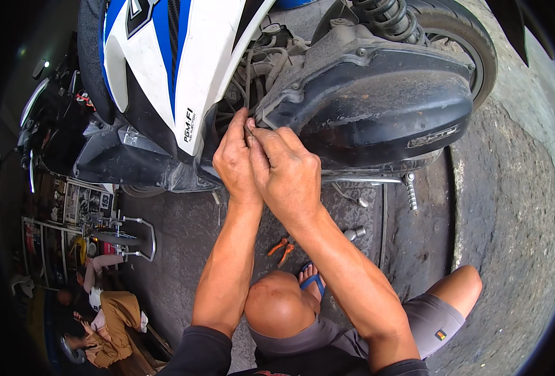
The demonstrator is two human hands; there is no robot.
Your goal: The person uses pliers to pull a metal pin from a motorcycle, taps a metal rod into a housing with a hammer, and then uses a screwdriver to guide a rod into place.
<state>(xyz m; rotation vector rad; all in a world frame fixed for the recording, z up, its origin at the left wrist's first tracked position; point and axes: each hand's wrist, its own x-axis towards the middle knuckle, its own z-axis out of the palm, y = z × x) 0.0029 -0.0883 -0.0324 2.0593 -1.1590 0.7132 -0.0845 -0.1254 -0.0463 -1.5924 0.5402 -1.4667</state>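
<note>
whatever lay between the fingertips was hidden as a person's two bare hands met at the flank of a white, blue and black scooter [290, 89], at the gap between its side panel [158, 75] and dusty transmission cover [384, 100]. the left hand [235, 164] had its fingers together and nearly straight; the right hand [288, 166], overlapping it, was half curled, fingertips gathered close. whether either had hold of anything could not be told. the side panel and rear tire [485, 47] were cut off at the upper edge of view. the gap in the bodywork contained hoses [274, 66], partly masked by the panel. on the dark floor [183, 250] lay one pair of orange-handled pliers [282, 249] and one metal tool [355, 233], perhaps a ratchet. one kick-start lever [410, 191] and one blue flip-flop [313, 279] showed nearby.
</note>
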